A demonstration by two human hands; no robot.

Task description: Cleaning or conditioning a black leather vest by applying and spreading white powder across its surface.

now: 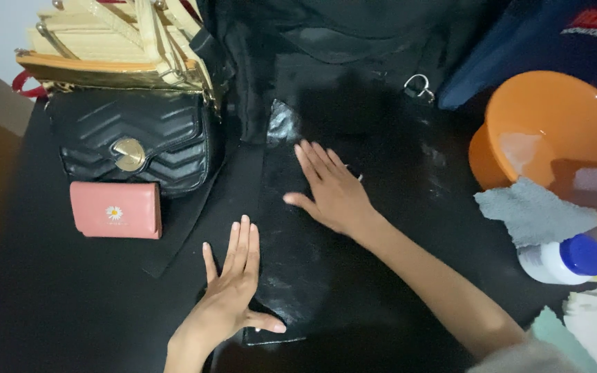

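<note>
Lying flat beneath both spread, empty grips, the glossy black strip (281, 228) touches the left hand (233, 287) and right hand (333, 190).

the tabletop (57, 304) lies open at lower left, below the pink wallet (116, 210). on the right the orange bowl (554, 124), grey cloth (533, 211) and blue-capped bottle (568, 261) crowd together (little passage there), while the quilted black purse (133, 138) blocks the upper left.

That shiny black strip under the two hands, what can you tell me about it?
The shiny black strip is a long, flat piece that looks like glossy leather or plastic, creased and catching the light. It lies on the dark table, running from near the black bag toward the viewer. The left hand rests flat on its near left edge, and the right hand presses flat farther up. Its far end curls slightly.
</note>
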